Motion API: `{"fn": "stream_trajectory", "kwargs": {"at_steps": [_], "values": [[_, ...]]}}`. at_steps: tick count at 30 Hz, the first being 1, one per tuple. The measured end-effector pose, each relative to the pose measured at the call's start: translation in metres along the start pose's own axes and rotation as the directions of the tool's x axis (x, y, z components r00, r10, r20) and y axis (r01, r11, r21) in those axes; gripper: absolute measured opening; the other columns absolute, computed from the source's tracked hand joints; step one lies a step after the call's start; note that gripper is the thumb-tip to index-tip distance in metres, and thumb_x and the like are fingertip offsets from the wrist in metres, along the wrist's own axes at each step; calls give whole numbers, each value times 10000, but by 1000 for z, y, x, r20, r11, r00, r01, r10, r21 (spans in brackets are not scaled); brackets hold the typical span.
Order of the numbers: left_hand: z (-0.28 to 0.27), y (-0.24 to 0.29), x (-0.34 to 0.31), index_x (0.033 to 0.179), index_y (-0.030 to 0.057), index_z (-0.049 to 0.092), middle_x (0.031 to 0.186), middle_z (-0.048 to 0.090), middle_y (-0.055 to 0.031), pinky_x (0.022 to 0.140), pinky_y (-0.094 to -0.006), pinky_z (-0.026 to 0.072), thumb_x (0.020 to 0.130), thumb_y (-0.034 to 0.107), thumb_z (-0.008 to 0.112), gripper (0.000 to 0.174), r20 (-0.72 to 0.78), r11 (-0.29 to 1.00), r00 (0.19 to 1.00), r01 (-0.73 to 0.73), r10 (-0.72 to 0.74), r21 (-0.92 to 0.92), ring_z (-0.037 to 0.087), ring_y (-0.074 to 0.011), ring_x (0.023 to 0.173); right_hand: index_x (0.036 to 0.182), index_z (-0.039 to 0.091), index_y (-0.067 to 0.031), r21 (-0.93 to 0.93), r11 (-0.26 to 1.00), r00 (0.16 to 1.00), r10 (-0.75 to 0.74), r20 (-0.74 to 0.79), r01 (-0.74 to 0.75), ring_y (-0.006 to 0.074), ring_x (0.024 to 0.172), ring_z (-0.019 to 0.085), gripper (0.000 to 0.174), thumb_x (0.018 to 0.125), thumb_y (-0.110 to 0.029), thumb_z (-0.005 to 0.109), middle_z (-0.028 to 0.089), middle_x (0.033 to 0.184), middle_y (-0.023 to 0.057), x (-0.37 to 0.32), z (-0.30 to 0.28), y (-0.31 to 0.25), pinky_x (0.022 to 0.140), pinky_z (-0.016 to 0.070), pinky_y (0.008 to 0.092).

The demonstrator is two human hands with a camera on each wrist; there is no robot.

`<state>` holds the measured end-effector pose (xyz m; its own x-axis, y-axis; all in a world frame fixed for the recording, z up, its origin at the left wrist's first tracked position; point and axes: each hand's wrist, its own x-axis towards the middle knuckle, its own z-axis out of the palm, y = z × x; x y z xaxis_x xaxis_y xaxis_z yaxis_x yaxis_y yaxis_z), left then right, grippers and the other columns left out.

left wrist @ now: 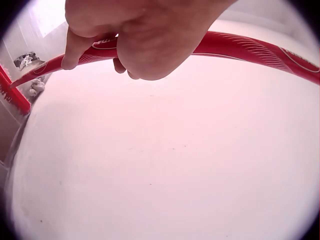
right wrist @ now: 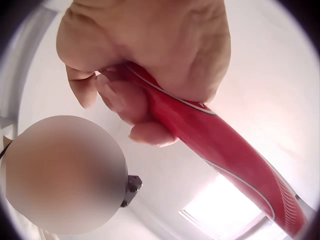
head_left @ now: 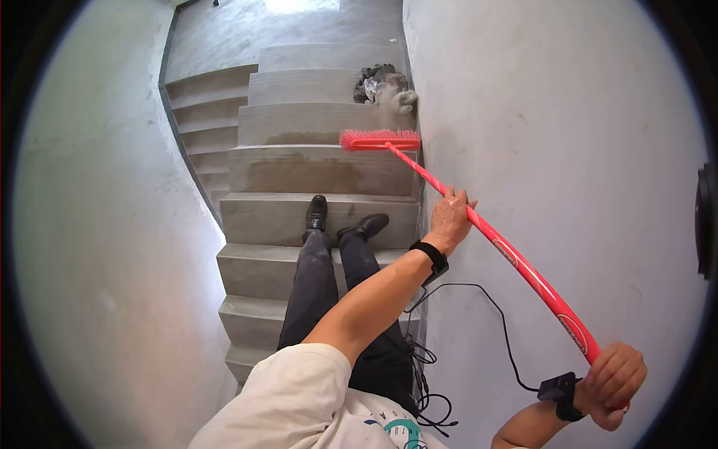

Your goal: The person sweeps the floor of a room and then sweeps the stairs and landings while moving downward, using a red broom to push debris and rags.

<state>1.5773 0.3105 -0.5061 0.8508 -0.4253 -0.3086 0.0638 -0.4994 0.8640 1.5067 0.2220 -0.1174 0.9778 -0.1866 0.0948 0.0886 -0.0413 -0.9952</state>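
A red broom slants across the head view, its broom head (head_left: 380, 144) on a stair step against the right wall with pink bristles on the far side. Partway down the handle (head_left: 535, 280), my left hand (head_left: 451, 218) grips it. Around the upper end of the handle curls my right hand (head_left: 615, 378), near the wall. In the left wrist view the fingers wrap the handle (left wrist: 225, 45), and the broom head (left wrist: 17, 97) shows at the far left. The right wrist view has the handle (right wrist: 210, 127) running through the curled fingers of that hand.
Just beyond the broom head lies a heap of grey and black debris (head_left: 383, 86) by the wall. Dark patches (head_left: 299, 172) mark the concrete steps. My black shoes (head_left: 317, 213) stand on a step below. A black cable (head_left: 501, 314) hangs beside the right wall (head_left: 568, 150).
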Motion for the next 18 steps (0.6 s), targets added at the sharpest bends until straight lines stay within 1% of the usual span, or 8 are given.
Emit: {"fn": "stream_trajectory", "kwargs": {"at_steps": [2,4,5,8,10,12,14,18], "values": [[-4,16,-17,853,14,552,981,566,-261,691,-510,502,867,295,611,287,98,999,994,37,-37,10,611,-448,778,497,350,-171,-16,1000,1000,9,-25,-9,34,326,418,421,736,-254,686,434,402,-47,1,-14,-17,440,453,174],[0,18,-31,866,17,560,1102,556,-286,696,-513,501,870,299,606,286,301,996,949,75,-87,52,612,-458,785,490,368,-136,96,994,987,66,-144,-52,72,320,400,448,766,-252,702,436,401,-22,2,-28,-20,429,434,217],[7,11,-32,844,18,586,1053,596,-270,702,-504,501,869,304,602,288,313,992,943,88,-111,87,620,-434,801,516,358,-141,117,992,978,64,-200,-41,55,333,400,419,788,-198,671,436,414,-29,21,-12,-6,419,413,181],[41,-64,-11,811,22,615,895,637,-224,705,-493,501,863,309,606,292,409,983,910,-6,-72,186,624,-406,812,595,322,-141,132,987,930,127,-346,-86,99,413,317,381,872,-225,570,340,470,-15,46,2,62,486,370,256],[31,-69,22,785,27,633,804,643,-199,710,-481,505,858,308,608,291,388,976,921,-125,47,179,629,-385,823,604,312,-142,56,995,933,96,-348,-82,110,432,293,380,883,-256,542,310,476,-12,41,11,61,522,356,286],[24,-68,28,809,24,631,833,639,-209,714,-482,508,855,308,611,289,357,980,933,-114,49,164,626,-402,817,615,313,-138,-27,998,975,44,-219,-51,109,415,297,375,880,-263,547,298,471,-19,21,21,58,526,357,278],[20,-44,9,824,16,625,823,627,-224,712,-484,511,850,310,617,295,370,982,927,-123,64,140,626,-415,802,607,311,-138,19,999,924,54,-379,-50,107,404,303,389,889,-266,547,306,466,-18,10,13,33,513,359,279],[18,-8,-42,841,10,615,858,604,-266,705,-494,513,845,303,622,294,438,993,899,-44,-10,113,630,-412,780,606,298,-141,170,984,930,115,-348,-58,106,432,262,378,898,-229,522,281,483,-13,14,-1,2,528,323,272]]}}
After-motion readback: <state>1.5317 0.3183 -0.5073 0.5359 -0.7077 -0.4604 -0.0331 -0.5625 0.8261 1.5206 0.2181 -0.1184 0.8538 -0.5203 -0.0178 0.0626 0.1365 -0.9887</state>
